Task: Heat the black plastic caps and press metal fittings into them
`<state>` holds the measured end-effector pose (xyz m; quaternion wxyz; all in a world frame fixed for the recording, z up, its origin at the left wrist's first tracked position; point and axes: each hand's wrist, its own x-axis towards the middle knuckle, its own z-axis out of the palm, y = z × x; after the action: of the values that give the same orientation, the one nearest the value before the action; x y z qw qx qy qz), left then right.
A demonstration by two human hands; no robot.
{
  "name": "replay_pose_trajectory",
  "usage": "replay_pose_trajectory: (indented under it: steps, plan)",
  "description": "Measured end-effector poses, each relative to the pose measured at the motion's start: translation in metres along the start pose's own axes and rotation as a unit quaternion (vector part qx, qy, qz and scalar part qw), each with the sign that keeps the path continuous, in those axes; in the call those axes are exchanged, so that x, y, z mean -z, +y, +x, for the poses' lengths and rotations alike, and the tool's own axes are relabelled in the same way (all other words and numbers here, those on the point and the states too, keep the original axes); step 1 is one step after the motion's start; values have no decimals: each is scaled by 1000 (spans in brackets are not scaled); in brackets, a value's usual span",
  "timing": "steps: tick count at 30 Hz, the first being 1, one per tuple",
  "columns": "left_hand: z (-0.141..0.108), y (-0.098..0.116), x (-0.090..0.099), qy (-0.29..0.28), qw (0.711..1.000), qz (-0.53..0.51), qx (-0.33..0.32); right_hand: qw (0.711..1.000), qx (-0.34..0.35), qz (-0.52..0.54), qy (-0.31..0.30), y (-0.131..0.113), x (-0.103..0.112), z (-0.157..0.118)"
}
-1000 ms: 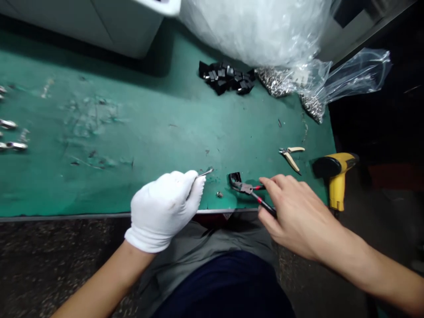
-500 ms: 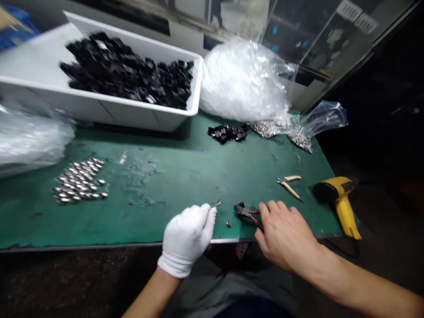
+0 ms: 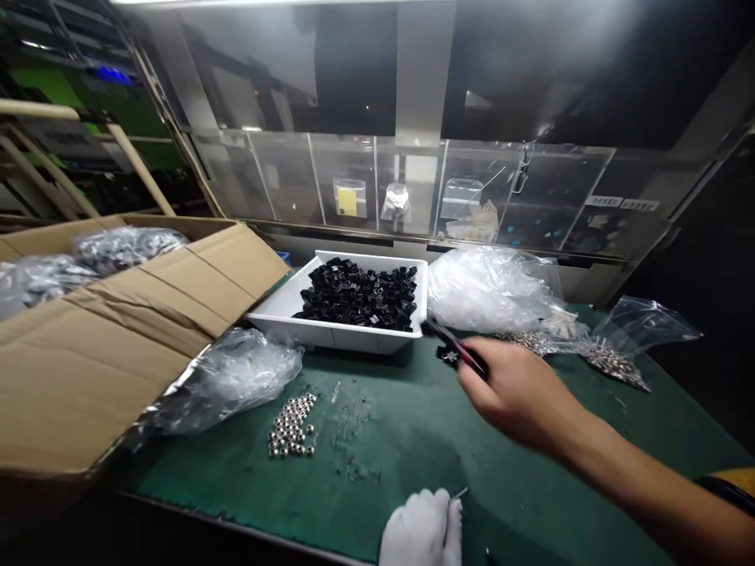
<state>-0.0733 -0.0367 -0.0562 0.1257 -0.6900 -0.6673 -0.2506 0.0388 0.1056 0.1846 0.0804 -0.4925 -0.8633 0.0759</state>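
My right hand (image 3: 519,389) is bare and grips red-handled pliers (image 3: 455,343), raised with their black jaws over a small pile of black parts (image 3: 449,356) on the green mat (image 3: 389,440). At the bottom of the view, my left hand (image 3: 421,531) wears a white glove and pinches a small metal tool (image 3: 461,493). Behind the pliers stands a white tray (image 3: 336,336), heaped with black parts. Several steel beads (image 3: 290,427) lie in a cluster on the mat, left of both hands.
An open cardboard box (image 3: 94,369) holding plastic-wrapped goods stands at the left, beside a crumpled plastic bag (image 3: 236,381). More bags (image 3: 489,291) lie behind the mat at the right. A yellow and black heat gun (image 3: 734,478) pokes in at the right edge. Transparent panels stand behind.
The view has tilted up and now takes in the box and tray. My right hand has lifted the pliers and moved toward the far side of the mat. My left hand keeps its hold on the tool.
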Motion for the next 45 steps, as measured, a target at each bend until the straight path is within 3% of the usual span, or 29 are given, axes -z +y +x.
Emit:
replay_pose_trajectory:
  steps: [3,6,9,14,18,22,24,28,30,37,45]
  plan:
    - [-2,-3,-4,5,1000,-26,8,999,-21,-29,-21,-29,10,77]
    - [-1,-4,-4,31,999,-24,10,998,-32,-45,-22,-26,-8,107]
    - [3,3,3,24,999,3,24,996,-17,-78,-34,4,-32,73]
    - [11,8,8,-37,998,34,27,983,0,-97,-158,71,-47,-41]
    - [12,8,3,-29,999,29,21,940,-87,96,-317,95,-62,-127]
    - [11,11,2,-31,999,37,17,892,-184,217,-353,90,-86,-179]
    - [10,12,2,-37,998,40,23,872,-213,257,-359,87,-96,-188]
    - [9,13,-1,-49,997,40,39,790,-283,370,-398,86,-111,-187]
    - [9,14,-2,-56,997,38,48,771,-296,390,-406,88,-115,-186]
    - [9,16,0,-85,994,4,69,804,-268,344,-405,91,-112,-181]
    - [10,17,3,-109,990,-25,85,814,-244,319,-420,90,-112,-175]
